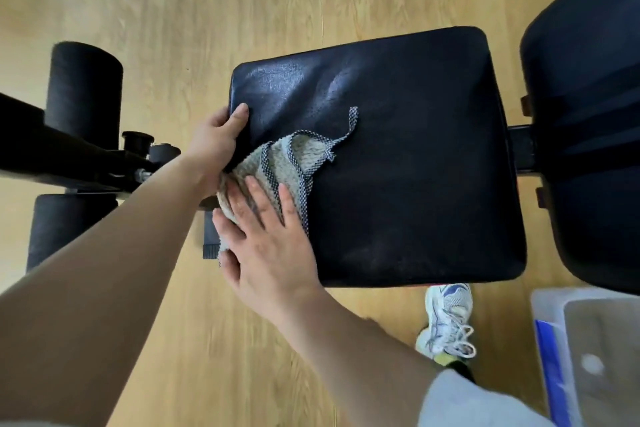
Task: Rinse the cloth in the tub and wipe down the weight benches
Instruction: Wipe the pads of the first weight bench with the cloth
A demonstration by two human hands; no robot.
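A black padded bench seat (pixel 398 156) fills the middle of the view, its surface shiny towards the far left corner. A pale woven cloth (pixel 294 158) with a dark checked border lies crumpled on the seat's left edge. My right hand (pixel 266 236) presses flat on the cloth with straight fingers at the seat's near-left corner. My left hand (pixel 218 142) grips the seat's left edge, thumb on top and fingers hidden round the side. The tub (pixel 595 357), clear plastic with water in it, stands on the floor at the bottom right.
The bench's back pad (pixel 588 114) runs off to the right. Black foam leg rollers (pixel 83 90) and a metal frame (pixel 69 159) stick out on the left. My shoe (pixel 448 319) stands on the wooden floor (pixel 207 10) beside the tub.
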